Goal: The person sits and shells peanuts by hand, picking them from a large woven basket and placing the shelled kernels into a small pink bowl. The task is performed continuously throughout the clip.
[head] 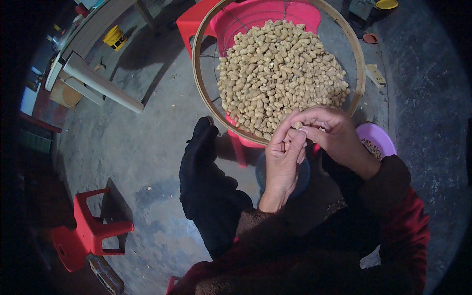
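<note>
Unshelled peanuts [280,77] lie heaped in a round sieve with a wooden rim [197,70] and a wire mesh. Over the sieve's near edge my two hands meet. My right hand [332,136] pinches a peanut [298,125] between thumb and fingertips. Close against it, my left hand [285,158] has its fingers curled around what look like shelled peanut kernels, partly hidden by the thumb. Below my left hand is a bluish round basin [261,171], its inside mostly hidden.
Red plastic stools stand under the sieve [184,22] and at lower left [92,228]. A pink basin [306,14] shows beneath the mesh. At right, a purple basin [385,138] holds brown pieces, perhaps shells. A yellow bucket [114,38] stands near a table [99,22].
</note>
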{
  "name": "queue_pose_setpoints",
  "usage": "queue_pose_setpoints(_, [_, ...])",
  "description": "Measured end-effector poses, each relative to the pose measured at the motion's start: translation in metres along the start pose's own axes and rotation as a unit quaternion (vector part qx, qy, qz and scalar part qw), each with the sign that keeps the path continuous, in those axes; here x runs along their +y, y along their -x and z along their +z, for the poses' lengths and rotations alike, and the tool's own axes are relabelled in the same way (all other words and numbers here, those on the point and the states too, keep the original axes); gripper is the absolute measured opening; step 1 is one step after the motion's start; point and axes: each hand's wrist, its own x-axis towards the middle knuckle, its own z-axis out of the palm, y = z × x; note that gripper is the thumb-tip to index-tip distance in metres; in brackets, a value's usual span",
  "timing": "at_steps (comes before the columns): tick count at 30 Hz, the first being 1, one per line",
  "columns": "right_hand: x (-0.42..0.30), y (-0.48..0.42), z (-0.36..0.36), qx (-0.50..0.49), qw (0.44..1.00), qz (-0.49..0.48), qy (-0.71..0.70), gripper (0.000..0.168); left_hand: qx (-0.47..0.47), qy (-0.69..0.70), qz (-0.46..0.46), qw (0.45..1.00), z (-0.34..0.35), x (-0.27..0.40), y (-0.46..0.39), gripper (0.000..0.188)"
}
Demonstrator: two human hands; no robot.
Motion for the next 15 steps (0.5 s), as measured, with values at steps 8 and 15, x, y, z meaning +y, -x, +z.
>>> queue_pose_setpoints(8, [-0.0009, 0.0019, 0.0027, 0.006, 0.999, -0.018, 0.043, 0.015, 0.024, -0.027, 0.007, 0.999, 0.0005, -0.0008, 0.0014, 0.041])
queue_pose_setpoints(15, [-0.0039, 0.0006, 0.0014, -0.045, 0.992, 0.064, -0.096, 0.022, 0.042, -0.004, -0.022, 0.999, 0.0017, 0.0038, 0.0001, 0.033])
